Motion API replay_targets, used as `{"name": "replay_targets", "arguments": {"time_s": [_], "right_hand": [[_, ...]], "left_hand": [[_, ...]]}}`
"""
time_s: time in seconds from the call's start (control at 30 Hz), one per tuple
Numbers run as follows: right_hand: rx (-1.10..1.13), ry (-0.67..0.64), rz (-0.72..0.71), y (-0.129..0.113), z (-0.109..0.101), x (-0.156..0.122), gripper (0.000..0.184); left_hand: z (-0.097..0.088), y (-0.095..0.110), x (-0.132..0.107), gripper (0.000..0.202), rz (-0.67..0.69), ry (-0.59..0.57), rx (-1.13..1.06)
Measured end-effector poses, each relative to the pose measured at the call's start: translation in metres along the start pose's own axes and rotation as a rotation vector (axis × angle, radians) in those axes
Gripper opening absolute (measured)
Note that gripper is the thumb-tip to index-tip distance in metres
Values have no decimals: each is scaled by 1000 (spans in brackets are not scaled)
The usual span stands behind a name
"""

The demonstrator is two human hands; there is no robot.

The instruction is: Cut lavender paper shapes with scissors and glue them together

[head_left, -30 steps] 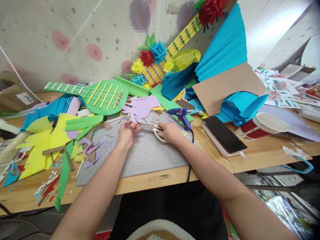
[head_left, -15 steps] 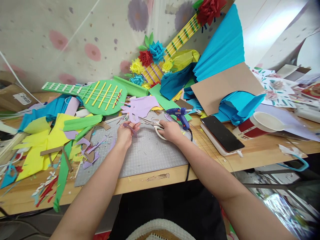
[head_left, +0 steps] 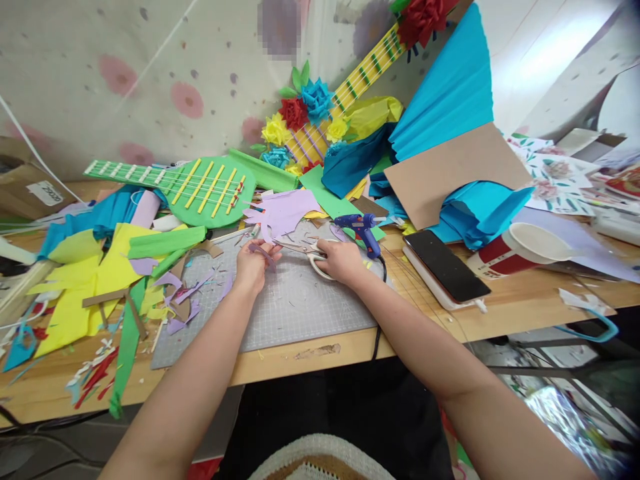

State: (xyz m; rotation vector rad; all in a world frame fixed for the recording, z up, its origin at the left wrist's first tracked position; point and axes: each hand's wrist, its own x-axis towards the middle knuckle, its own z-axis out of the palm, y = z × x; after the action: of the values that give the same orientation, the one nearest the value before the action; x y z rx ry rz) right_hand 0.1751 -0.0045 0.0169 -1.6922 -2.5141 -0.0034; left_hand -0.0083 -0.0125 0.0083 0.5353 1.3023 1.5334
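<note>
My left hand [head_left: 253, 264] pinches a small curved piece of purple paper [head_left: 265, 254] above the grey cutting mat [head_left: 305, 303]. In my right hand [head_left: 340, 260] is a pair of scissors with white handles [head_left: 315, 258], fingers closed round the loops. The blades point left and reach the fingertips of my left hand, close to the purple piece; whether they touch it I cannot tell. Just behind the hands lies a larger cut sheet of lilac paper [head_left: 290, 210]. A blue glue gun [head_left: 364, 232] rests right of the scissors, its black cord running toward the table edge.
A green paper lute [head_left: 210, 193] and a yellow paper guitar [head_left: 320, 133] with paper flowers stand behind. Paper scraps [head_left: 183, 300] litter the left side. A phone [head_left: 445, 267] and a paper cup [head_left: 520, 250] are at right. Brown cardboard [head_left: 430, 177] leans beyond the glue gun.
Both hands stay in nearly the same place, with the scissors still by the purple piece. The blades look slightly closer together and the view has shifted a little.
</note>
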Motion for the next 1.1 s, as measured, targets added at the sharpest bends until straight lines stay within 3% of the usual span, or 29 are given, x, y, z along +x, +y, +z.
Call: {"name": "replay_targets", "arguments": {"time_s": [0.6,0.8,1.1], "right_hand": [[-12,-15,-6,1,-2,-1,30],[5,-20,51,0,-3,0,32],[10,-20,-4,-2,-4,-2,32]], "left_hand": [[2,4,-4,14,-3,11,31],[2,3,-5,14,-3,6,26],[3,3,-5,14,6,11,26]]}}
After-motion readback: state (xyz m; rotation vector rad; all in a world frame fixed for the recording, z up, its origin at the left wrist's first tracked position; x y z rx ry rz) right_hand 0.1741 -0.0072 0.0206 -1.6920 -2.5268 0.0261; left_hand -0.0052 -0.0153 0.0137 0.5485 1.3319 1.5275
